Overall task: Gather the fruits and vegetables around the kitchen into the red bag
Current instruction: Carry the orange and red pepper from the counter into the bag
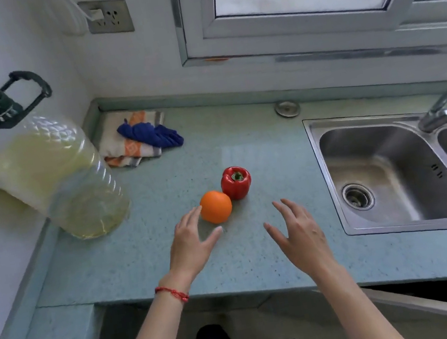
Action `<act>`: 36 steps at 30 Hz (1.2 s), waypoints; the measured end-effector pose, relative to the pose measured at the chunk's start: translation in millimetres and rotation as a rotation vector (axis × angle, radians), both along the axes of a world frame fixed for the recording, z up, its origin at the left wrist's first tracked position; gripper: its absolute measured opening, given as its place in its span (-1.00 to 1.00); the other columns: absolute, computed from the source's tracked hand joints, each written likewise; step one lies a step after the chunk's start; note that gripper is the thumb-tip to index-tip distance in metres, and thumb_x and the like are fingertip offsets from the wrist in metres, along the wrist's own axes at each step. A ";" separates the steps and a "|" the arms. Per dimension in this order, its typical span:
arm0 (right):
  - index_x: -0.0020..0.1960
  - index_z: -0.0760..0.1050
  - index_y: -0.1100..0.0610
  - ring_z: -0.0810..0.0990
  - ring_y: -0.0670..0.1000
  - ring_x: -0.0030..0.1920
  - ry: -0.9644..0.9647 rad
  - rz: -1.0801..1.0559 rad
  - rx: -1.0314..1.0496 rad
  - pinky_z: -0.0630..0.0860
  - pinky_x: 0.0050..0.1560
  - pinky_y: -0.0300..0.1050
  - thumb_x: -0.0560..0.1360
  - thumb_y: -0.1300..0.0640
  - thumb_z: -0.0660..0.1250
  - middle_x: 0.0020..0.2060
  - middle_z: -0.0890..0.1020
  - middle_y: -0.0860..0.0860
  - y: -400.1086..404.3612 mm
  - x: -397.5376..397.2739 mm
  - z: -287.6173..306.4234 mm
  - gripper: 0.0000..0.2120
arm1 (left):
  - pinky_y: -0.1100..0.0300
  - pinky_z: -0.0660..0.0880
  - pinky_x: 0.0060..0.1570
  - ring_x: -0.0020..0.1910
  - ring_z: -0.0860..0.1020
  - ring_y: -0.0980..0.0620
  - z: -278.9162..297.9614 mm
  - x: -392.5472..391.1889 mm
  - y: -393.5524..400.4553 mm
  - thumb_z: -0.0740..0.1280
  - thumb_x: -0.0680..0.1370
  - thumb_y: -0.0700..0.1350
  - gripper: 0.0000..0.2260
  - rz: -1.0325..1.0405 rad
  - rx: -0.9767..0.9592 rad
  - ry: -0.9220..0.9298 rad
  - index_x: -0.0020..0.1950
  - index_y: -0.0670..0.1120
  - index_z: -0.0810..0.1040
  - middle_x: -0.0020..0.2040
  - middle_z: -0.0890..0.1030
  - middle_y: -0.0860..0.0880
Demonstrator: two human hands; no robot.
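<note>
Both bare forearms are extended forward from the bottom of the view, palms turned down. The left hand (pixel 190 244) is held flat with fingers spread and the thumb splayed to the right, and a red string bracelet (pixel 172 293) is worn at its wrist. The right hand (pixel 298 230) is likewise spread wide, nothing gripped, and is kept well apart from the left.
</note>
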State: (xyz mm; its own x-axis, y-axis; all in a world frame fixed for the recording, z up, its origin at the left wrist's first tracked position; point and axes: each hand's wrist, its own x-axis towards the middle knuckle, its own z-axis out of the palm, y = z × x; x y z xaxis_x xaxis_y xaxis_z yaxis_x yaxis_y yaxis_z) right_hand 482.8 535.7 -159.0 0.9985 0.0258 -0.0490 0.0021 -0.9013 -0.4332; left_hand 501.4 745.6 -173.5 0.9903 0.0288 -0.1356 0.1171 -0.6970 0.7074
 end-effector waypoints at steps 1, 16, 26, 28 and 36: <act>0.44 0.21 0.09 0.26 0.05 0.42 0.009 -0.015 0.011 0.28 0.37 -0.06 0.54 -0.12 0.16 0.42 0.31 0.07 2.3 6.3 -0.8 -0.46 | 0.10 0.19 0.37 0.41 0.25 -0.06 -2.7 7.2 0.5 0.36 0.46 0.03 -0.39 0.037 -0.055 0.026 0.43 -0.13 0.25 0.43 0.31 -0.11; 0.42 0.25 0.08 0.28 -0.01 0.41 0.106 -0.128 0.203 0.28 0.35 -0.09 0.52 -0.09 0.22 0.40 0.34 0.02 12.5 60.5 -17.2 -0.47 | 0.02 0.37 0.23 0.27 0.43 -0.14 -39.5 73.9 -17.2 0.49 0.35 0.00 -0.31 0.263 -0.320 0.313 0.40 -0.11 0.30 0.36 0.40 -0.16; 0.46 0.15 0.10 0.37 0.04 0.35 0.171 -0.197 0.449 0.38 0.33 0.07 0.34 -0.03 0.48 0.39 0.35 0.07 21.8 99.8 -38.5 -0.19 | 0.11 0.38 0.13 0.11 0.47 -0.07 -38.2 78.8 0.5 0.52 0.33 -0.10 -0.42 0.374 -0.384 0.297 0.30 -0.12 0.42 0.24 0.51 -0.17; 0.47 0.11 0.08 0.36 0.03 0.35 0.203 -0.215 0.499 0.37 0.34 0.08 0.30 -0.02 0.51 0.41 0.33 0.07 24.5 108.5 -42.9 -0.11 | 0.11 0.37 0.13 0.05 0.44 -0.03 -37.0 78.1 9.7 0.52 0.33 -0.11 -0.42 0.398 -0.394 0.282 0.30 -0.12 0.42 0.23 0.51 -0.18; 0.47 0.13 0.02 0.32 0.04 0.40 0.279 -0.197 0.663 0.31 0.40 0.12 0.26 0.09 0.56 0.42 0.32 0.04 34.6 136.9 -61.5 -0.09 | 0.13 0.37 0.05 0.04 0.44 -0.01 -31.0 72.2 29.7 0.51 0.34 -0.09 -0.42 0.449 -0.426 0.254 0.31 -0.08 0.41 0.23 0.50 -0.15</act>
State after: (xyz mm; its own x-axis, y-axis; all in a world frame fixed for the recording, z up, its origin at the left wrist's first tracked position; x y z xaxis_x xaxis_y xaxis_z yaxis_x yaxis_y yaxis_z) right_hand 619.7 570.2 -220.5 0.9403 -0.0404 -0.3380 -0.3225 -0.4231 -0.8467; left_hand 573.6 775.3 -204.4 0.8304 0.3237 -0.4535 0.5299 -0.2074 0.8223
